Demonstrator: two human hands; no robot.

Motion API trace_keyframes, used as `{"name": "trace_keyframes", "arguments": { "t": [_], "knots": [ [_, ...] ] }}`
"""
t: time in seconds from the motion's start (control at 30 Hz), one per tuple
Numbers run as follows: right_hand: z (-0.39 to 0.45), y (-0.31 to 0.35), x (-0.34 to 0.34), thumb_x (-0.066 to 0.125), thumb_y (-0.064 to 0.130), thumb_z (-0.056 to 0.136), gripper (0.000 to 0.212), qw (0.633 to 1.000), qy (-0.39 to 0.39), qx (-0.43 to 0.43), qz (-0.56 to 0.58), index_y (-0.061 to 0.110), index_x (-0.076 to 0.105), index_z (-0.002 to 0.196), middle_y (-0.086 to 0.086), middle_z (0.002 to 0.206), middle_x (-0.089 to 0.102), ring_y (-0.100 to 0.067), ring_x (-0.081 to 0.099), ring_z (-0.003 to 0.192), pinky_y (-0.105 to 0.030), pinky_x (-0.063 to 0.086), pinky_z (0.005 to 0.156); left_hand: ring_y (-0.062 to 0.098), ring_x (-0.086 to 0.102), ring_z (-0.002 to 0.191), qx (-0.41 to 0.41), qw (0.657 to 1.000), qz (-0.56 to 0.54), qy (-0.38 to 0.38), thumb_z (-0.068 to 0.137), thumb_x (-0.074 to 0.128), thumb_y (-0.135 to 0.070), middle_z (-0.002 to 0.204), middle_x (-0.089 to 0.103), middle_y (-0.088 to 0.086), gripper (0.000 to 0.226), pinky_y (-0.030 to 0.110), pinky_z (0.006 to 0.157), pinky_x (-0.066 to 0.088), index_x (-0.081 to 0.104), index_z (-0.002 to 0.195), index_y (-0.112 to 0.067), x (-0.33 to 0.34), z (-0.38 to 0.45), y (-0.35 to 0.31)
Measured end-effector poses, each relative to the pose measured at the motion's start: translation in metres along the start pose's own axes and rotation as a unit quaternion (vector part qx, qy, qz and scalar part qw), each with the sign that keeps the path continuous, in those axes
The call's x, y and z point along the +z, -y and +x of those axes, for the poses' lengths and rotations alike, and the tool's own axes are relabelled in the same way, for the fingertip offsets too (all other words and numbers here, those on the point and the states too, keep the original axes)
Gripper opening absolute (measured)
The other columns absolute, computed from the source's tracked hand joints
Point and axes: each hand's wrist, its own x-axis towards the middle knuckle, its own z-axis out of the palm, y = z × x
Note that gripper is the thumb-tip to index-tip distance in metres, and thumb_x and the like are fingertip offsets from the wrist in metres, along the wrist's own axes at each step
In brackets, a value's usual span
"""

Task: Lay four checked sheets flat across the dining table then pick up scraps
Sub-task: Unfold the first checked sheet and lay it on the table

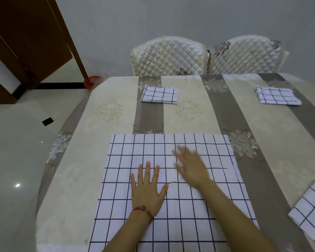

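Grey wall (153, 19) and a brown door (25, 42) stand behind the worktop (189, 115), which wears a striped beige and grey cover, with two quilted chairs (204, 55) at its far side. One large checked sheet (216, 206) lies unfolded under both hands. The left hand (146, 190), with a red bracelet (144, 211) at the wrist, presses flat on it, the fingers (147, 170) straight and spread wide, holding nothing. The right hand (191, 166) lies just beside it, a little further out; it is blurred, the fingers look straight and open, and it seems to stroke the cloth.

Three more sheets are folded: one (159, 94) well beyond the fingertips, one (278, 96) far beyond and to the right of the right fingers, one (311, 210) to the right of the right forearm, at the worktop edge.

I judge the first sheet is almost flat and three remain. The risk: a fast stroke can drag the thin cloth and make new creases, or pull the slippery cover below it. I see no scraps.
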Motion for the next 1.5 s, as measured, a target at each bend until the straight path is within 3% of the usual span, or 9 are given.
{"name": "trace_keyframes", "arguments": {
  "t": [0.17,0.37,0.57,0.67,0.77,0.87,1.13,1.33,1.5],
  "knots": [
    [-0.022,-0.067,-0.031,0.013,0.047,0.094,0.061,0.945,-0.07,0.319,0.019,0.016,0.015,0.147,-0.008,0.158,0.005,-0.025,0.0,0.145,-0.049,0.001,0.118,0.02,-0.018,0.143,-0.001,1.0,0.006,-0.008,0.089,0.011,-0.063,0.15,0.028,0.004,0.065,0.048,0.11,0.0,0.023,0.142,-0.028,-0.003,0.0,-0.001],
    [-0.084,0.037,0.02,0.005,0.055,0.093,0.059,0.997,-0.059,0.057,0.011,0.027,0.015,0.145,0.004,0.154,0.017,-0.005,-0.011,0.142,-0.031,-0.006,0.115,0.019,-0.019,0.142,0.006,1.0,-0.009,0.018,0.088,0.009,-0.063,0.15,0.028,0.005,0.066,0.047,0.111,-0.003,0.024,0.142,-0.027,-0.002,0.0,0.0],
    [-0.127,-0.009,0.009,-0.006,0.059,0.079,0.075,0.952,-0.091,0.289,0.041,0.028,0.005,0.146,0.005,0.157,0.001,-0.009,-0.007,0.143,-0.036,-0.007,0.117,0.022,-0.015,0.142,-0.093,0.993,-0.073,0.02,0.076,-0.008,-0.073,0.154,-0.011,0.003,0.081,0.041,0.11,-0.023,-0.005,0.144,-0.028,-0.014,0.004,0.027],
    [-0.129,-0.009,0.008,-0.003,0.058,0.08,0.075,0.951,-0.087,0.294,0.041,0.026,0.01,0.146,0.005,0.157,0.002,-0.01,-0.004,0.144,-0.035,-0.007,0.117,0.031,-0.012,0.143,-0.218,0.971,-0.096,0.035,0.09,0.02,-0.055,0.155,-0.008,0.015,0.071,0.056,0.114,-0.009,0.002,0.147,-0.016,-0.032,0.019,0.02],
    [-0.128,-0.009,0.009,-0.002,0.057,0.081,0.073,0.951,-0.085,0.297,0.031,0.027,0.011,0.147,0.006,0.157,0.003,-0.01,-0.003,0.144,-0.034,-0.008,0.116,0.031,0.023,0.141,0.041,0.997,-0.054,-0.021,0.09,0.03,-0.047,0.151,0.028,0.011,0.058,0.056,0.112,0.011,0.033,0.14,-0.017,-0.032,0.029,-0.034],
    [-0.13,-0.01,0.009,-0.003,0.057,0.081,0.074,0.953,-0.084,0.29,0.023,0.027,0.009,0.147,0.007,0.156,-0.001,-0.009,-0.006,0.143,-0.035,-0.008,0.117,0.021,-0.003,0.142,0.237,0.967,-0.014,0.092,0.088,-0.001,-0.059,0.156,0.012,-0.001,0.065,0.052,0.117,0.005,0.015,0.144,-0.031,-0.023,0.029,-0.062],
    [-0.131,-0.009,0.008,-0.004,0.056,0.081,0.074,0.953,-0.088,0.289,0.034,0.025,0.01,0.147,0.004,0.157,0.001,-0.012,-0.003,0.144,-0.035,-0.008,0.117,0.027,-0.015,0.143,-0.185,0.976,-0.072,0.088,0.092,0.019,-0.053,0.156,-0.014,0.009,0.067,0.054,0.116,-0.006,-0.004,0.146,-0.019,-0.039,0.031,0.045],
    [-0.132,-0.008,0.004,-0.006,0.056,0.079,0.076,0.954,-0.075,0.288,0.034,0.024,0.009,0.147,0.003,0.157,0.001,-0.014,-0.003,0.145,-0.032,-0.013,0.114,0.021,-0.003,0.143,0.112,0.992,0.004,0.062,0.093,0.014,-0.055,0.156,0.009,0.006,0.06,0.046,0.111,0.0,0.019,0.144,-0.025,-0.019,-0.044,-0.006],
    [-0.133,-0.01,0.004,-0.006,0.056,0.08,0.074,0.955,-0.08,0.281,0.045,0.024,0.006,0.146,0.001,0.158,0.003,-0.013,-0.004,0.143,-0.025,-0.026,0.106,0.019,0.007,0.141,0.025,0.995,-0.007,0.099,0.091,0.009,-0.059,0.156,0.012,-0.003,0.059,0.038,0.112,-0.006,0.013,0.143,-0.033,-0.02,-0.06,0.023]
  ]
}}
